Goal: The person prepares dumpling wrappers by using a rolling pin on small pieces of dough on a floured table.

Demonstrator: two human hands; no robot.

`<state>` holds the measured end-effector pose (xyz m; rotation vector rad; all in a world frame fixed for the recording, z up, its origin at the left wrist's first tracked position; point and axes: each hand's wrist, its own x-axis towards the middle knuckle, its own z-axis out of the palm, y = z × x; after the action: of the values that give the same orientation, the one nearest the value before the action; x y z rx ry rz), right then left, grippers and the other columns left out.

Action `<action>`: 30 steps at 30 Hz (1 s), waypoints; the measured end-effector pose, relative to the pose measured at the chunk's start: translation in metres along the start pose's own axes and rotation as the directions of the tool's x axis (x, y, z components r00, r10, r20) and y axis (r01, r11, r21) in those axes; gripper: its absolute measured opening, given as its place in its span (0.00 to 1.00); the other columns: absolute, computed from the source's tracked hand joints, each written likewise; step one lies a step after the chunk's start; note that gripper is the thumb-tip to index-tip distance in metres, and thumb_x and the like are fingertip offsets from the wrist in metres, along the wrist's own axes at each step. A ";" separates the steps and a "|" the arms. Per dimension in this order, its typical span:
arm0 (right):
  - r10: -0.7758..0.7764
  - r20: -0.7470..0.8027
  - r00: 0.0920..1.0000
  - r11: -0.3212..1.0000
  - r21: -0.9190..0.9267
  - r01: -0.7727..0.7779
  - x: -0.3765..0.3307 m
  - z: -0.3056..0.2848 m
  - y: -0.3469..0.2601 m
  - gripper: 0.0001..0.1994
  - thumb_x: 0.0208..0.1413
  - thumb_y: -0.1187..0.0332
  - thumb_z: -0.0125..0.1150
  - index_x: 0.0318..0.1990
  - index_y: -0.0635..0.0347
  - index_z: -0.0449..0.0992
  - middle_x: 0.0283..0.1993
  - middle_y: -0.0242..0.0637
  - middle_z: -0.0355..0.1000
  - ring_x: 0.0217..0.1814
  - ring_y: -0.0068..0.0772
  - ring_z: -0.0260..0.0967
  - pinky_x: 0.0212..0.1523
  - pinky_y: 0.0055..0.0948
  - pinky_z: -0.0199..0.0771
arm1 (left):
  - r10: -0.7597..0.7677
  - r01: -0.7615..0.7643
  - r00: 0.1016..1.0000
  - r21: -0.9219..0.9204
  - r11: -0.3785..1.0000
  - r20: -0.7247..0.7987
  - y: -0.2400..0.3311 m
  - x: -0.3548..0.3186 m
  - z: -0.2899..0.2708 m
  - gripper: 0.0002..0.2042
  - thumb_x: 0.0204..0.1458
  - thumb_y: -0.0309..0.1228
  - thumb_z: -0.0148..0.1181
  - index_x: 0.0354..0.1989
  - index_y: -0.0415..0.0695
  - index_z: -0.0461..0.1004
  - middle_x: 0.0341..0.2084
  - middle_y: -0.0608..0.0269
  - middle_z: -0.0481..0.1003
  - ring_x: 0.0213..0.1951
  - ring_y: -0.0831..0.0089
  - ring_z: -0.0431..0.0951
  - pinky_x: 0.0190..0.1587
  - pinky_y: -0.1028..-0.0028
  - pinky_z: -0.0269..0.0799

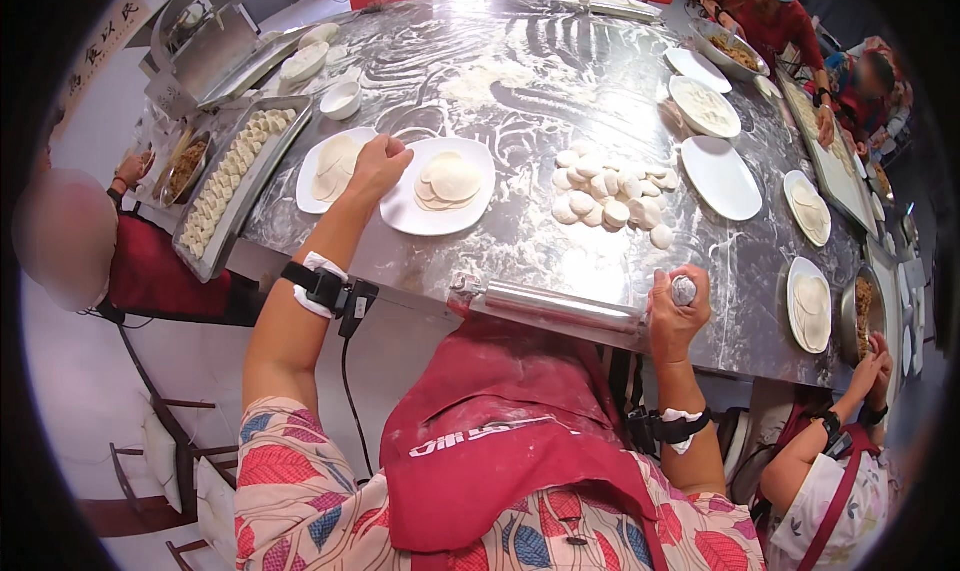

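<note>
My left hand (382,166) is closed, fingers curled together, above the gap between two white plates. Whatever it may pinch is hidden from view. The left plate (308,193) and the right plate (470,219) each carry a stack of thin round dough wrappers (450,178). At the table's front edge, my right hand (680,316) is wrapped round the right handle of a metal rolling pin (560,305), which lies crosswise in front of my apron. A cluster of small flattened dough rounds (610,189) sits on the floured table right of the plates.
The steel table (420,71) is dusted with flour. A tray of dumplings (235,186) and a small white bowl (341,99) are at left. On the right stand an empty oval plate (722,179), wrapper plates (808,306) and a filling bowl (862,316). Co-workers stand on both sides.
</note>
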<state>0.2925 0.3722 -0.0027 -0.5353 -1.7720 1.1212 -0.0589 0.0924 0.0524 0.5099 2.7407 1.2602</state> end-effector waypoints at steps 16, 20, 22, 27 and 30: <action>0.046 0.016 0.999 0.999 0.026 -0.047 0.001 0.000 -0.009 0.10 0.46 0.80 0.66 0.33 0.62 0.70 0.30 0.35 0.69 0.29 0.24 0.67 0.32 0.21 0.67 | 0.271 -0.344 0.849 0.086 0.935 0.454 0.117 -0.038 0.179 0.16 0.40 0.41 0.68 0.27 0.40 0.74 0.29 0.50 0.76 0.33 0.57 0.77 0.36 0.63 0.71; -0.056 0.014 0.998 0.998 -0.041 0.057 0.002 0.000 -0.011 0.11 0.46 0.79 0.67 0.34 0.62 0.70 0.30 0.35 0.69 0.28 0.24 0.67 0.30 0.21 0.67 | 0.366 -0.366 0.838 -0.081 0.927 0.405 0.114 -0.049 0.184 0.14 0.40 0.34 0.69 0.27 0.39 0.70 0.24 0.58 0.73 0.29 0.69 0.73 0.33 0.70 0.69; -0.078 0.004 0.997 0.995 -0.057 0.078 0.001 -0.004 -0.009 0.11 0.46 0.78 0.68 0.34 0.61 0.70 0.29 0.35 0.68 0.27 0.23 0.66 0.29 0.21 0.66 | 0.370 -0.315 0.796 -0.193 0.929 0.480 0.134 -0.059 0.167 0.10 0.42 0.27 0.67 0.27 0.39 0.71 0.23 0.63 0.72 0.28 0.76 0.71 0.31 0.75 0.68; 0.025 0.027 0.999 1.000 0.003 -0.025 -0.004 -0.002 -0.004 0.11 0.47 0.78 0.67 0.34 0.60 0.69 0.27 0.32 0.67 0.25 0.19 0.63 0.26 0.20 0.64 | 0.323 -0.433 0.523 -0.081 0.898 0.788 0.113 -0.076 0.148 0.09 0.41 0.23 0.66 0.33 0.37 0.77 0.25 0.61 0.77 0.28 0.74 0.76 0.35 0.74 0.72; 0.038 0.025 0.999 0.999 0.031 -0.039 0.004 0.002 0.000 0.10 0.47 0.79 0.66 0.34 0.60 0.69 0.26 0.30 0.66 0.24 0.15 0.61 0.24 0.18 0.63 | 0.289 -0.397 0.574 -0.048 0.917 0.766 0.110 -0.078 0.152 0.09 0.41 0.24 0.65 0.33 0.36 0.77 0.26 0.59 0.79 0.30 0.74 0.77 0.35 0.73 0.72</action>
<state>0.2893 0.3743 -0.0015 -0.5412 -1.7682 1.1854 0.0754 0.2431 0.0294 1.3027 2.0203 0.6424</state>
